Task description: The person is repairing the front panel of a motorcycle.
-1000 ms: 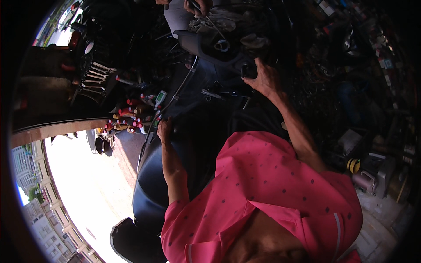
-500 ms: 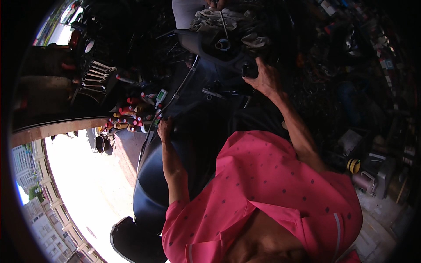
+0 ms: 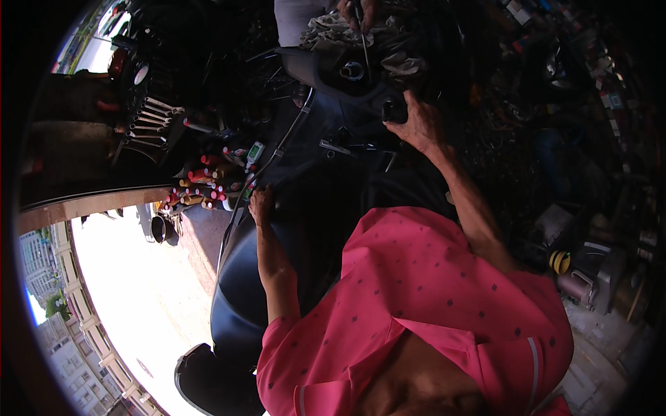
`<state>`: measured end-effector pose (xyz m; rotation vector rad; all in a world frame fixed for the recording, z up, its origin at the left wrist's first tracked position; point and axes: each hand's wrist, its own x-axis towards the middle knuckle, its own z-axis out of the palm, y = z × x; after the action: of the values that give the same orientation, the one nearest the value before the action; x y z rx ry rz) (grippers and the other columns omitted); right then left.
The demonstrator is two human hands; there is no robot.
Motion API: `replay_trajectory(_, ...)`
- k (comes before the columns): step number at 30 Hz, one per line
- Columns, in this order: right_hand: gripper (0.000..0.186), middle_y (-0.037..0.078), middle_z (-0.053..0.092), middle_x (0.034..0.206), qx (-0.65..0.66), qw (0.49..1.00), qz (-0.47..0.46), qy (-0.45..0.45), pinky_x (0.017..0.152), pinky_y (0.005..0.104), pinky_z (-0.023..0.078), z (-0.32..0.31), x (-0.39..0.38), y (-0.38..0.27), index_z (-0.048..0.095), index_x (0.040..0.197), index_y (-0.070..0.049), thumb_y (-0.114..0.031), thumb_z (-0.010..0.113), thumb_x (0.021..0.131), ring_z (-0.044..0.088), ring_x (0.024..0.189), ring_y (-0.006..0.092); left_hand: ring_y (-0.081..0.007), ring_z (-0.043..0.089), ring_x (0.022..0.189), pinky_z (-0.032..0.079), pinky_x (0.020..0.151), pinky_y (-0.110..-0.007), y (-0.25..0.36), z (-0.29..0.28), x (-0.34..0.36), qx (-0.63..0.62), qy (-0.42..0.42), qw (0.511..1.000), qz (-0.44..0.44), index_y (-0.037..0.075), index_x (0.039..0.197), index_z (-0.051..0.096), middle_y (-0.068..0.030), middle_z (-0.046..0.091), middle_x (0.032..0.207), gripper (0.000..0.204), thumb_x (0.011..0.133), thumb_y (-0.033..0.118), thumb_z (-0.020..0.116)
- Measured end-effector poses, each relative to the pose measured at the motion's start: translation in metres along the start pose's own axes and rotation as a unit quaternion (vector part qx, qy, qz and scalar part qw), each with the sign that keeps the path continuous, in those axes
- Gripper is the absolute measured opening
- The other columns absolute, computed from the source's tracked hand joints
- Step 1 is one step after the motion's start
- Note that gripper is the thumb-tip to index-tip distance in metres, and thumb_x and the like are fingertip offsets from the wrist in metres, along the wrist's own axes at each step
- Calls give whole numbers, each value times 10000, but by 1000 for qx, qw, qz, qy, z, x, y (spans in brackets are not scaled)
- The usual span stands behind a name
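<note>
My right hand (image 3: 422,128) reaches forward and curls its thumb and fingers around a black rounded grip (image 3: 393,109) at the right of a dark scooter's front panel (image 3: 305,66). My left hand (image 3: 261,203) rests on the edge of the blue-black scooter seat (image 3: 239,277), holding nothing that I can see. Beyond the panel, another person's hand (image 3: 361,14) holds a thin metal rod (image 3: 366,54), its lower end just right of a round silver fitting (image 3: 352,71). Crumpled grey rags (image 3: 336,31) lie behind the fitting.
Several bottles with red and yellow caps (image 3: 201,187) stand at the left. A row of wrenches (image 3: 149,123) hangs beyond them. A cable (image 3: 281,149) runs past my left hand. Cluttered parts and a grey machine (image 3: 596,274) are at the right.
The other person's hand has come further into view, and the metal rod has shifted right and down, away from the silver fitting. My hands have stayed in place.
</note>
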<state>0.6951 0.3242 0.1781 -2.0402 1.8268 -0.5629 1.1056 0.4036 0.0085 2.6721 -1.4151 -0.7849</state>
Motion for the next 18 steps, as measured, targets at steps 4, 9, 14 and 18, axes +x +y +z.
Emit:
replay_trajectory(4, 643, 210, 613, 959, -4, 1000, 12, -10, 746, 375, 513, 0, 0, -1, 438, 1134, 9, -283, 779, 674, 626, 878, 337, -350, 519, 1100, 382, 922, -459, 1, 0, -1, 4, -6, 1000, 1, 77, 1076, 611, -181, 584, 1136, 558, 833, 543, 423)
replay_trajectory(9, 662, 225, 610, 995, 1, 1000, 15, -14, 767, 383, 510, -1, 0, 0, 429, 1156, 9, -285, 777, 676, 624, 897, 342, -347, 519, 1100, 384, 917, -462, 5, -2, -6, -6, 12, 1000, 4, 81, 1077, 611, -177, 585, 1135, 551, 833, 539, 423)
replay_trajectory(14, 660, 223, 610, 988, 0, 1000, 3, -7, 766, 383, 511, 0, 0, 2, 426, 1155, 7, -285, 776, 679, 627, 885, 342, -356, 533, 1079, 396, 905, -466, 10, -7, -8, -11, -7, 1000, 3, 76, 1060, 622, -189, 592, 1118, 522, 840, 505, 422)
replay_trajectory(18, 663, 215, 616, 959, 0, 1000, 4, -13, 752, 375, 517, -2, 0, 0, 423, 1155, 6, -286, 778, 676, 632, 867, 336, -362, 543, 1063, 402, 896, -469, 11, -9, -10, -10, -11, 1000, 3, 73, 1050, 628, -195, 598, 1102, 516, 841, 498, 423)
